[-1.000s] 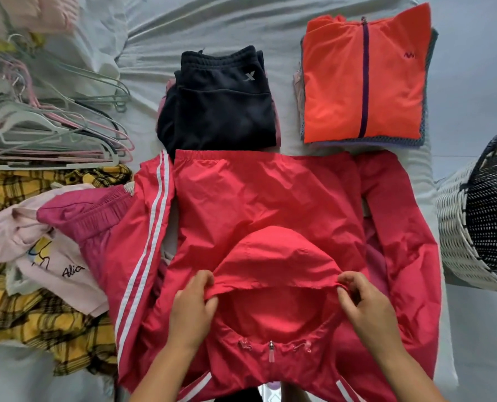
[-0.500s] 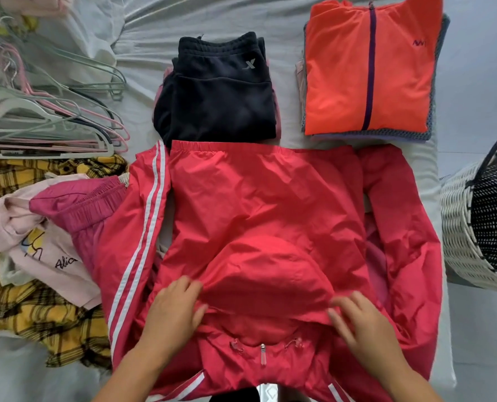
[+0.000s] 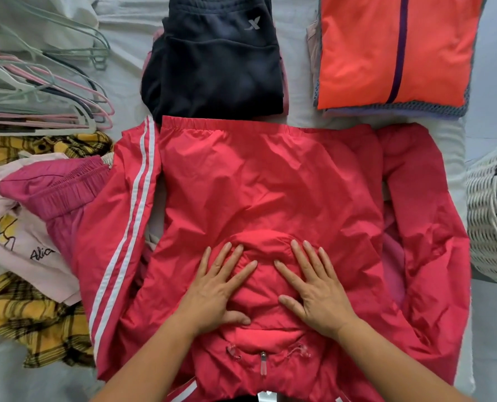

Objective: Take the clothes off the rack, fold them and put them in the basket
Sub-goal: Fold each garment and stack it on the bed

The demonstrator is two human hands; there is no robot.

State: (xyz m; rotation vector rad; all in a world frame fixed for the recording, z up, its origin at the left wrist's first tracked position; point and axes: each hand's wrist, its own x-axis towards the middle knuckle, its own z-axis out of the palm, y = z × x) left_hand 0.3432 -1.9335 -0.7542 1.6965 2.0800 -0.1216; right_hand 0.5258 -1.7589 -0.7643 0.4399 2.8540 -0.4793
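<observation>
The red jacket [image 3: 270, 184] lies spread flat, back side up, at the centre of the bed [image 3: 125, 47], which is covered by a pale sheet. Its hood [image 3: 263, 285] is folded down onto the back panel.

Left hand [image 3: 215, 288]: flat on the hood's left side, fingers straight and spread, pressing the fabric down. It pinches nothing.

Right hand [image 3: 314, 288]: flat on the hood's right side, fingers straight and spread, pressing down likewise.

The jacket's left sleeve [image 3: 125, 227], marked with two white stripes, lies at 9 o'clock of the body panel. The other sleeve [image 3: 415, 213] lies crumpled at 3 o'clock.

Folded items:
- Dark trousers [image 3: 215, 62] at 12 o'clock, touching the jacket hem.
- Orange zip top [image 3: 392, 50] at 1 o'clock, on a stack.

The woven white basket [image 3: 485, 216] stands at 3 o'clock, beside the bed edge.

Unfolded clothes [image 3: 29, 227] are piled at 9 o'clock: yellow plaid, pale pink and magenta pieces. Hangers [image 3: 38, 91] are heaped at 10 o'clock.
</observation>
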